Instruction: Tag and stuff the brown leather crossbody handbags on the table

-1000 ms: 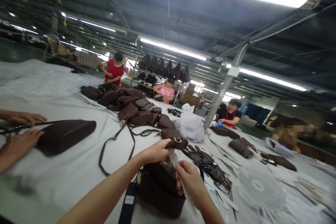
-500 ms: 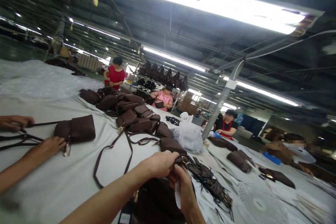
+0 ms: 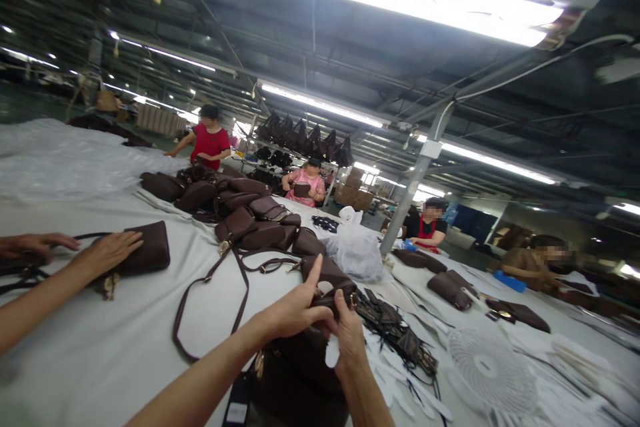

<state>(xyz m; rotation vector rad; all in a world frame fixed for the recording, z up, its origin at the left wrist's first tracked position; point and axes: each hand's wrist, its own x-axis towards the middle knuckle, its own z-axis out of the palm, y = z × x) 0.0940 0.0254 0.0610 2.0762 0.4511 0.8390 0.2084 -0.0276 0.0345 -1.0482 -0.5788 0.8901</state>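
Near the bottom centre, my left hand [image 3: 297,307] and my right hand [image 3: 347,333] meet at a dark brown strap with a gold ring. The left index finger points up while its other fingers close on the strap. My right thumb and fingers pinch the strap from the other side. A white slip [image 3: 332,351] hangs by the right palm. Below both hands lies a dark brown bag [image 3: 300,380], partly hidden by my forearms, with a black tag [image 3: 237,401] at its left.
Another person's hands [image 3: 107,253] touch a brown bag [image 3: 153,248] at left. Piled bags [image 3: 245,197], a white plastic bag [image 3: 356,250], dark straps [image 3: 395,330] and a white fan [image 3: 487,367] lie beyond and right. People work across the table.
My left index finger has lifted off the strap and stretched upward. The neighbouring person's hand has moved onto their bag. The whole view has shifted slightly.
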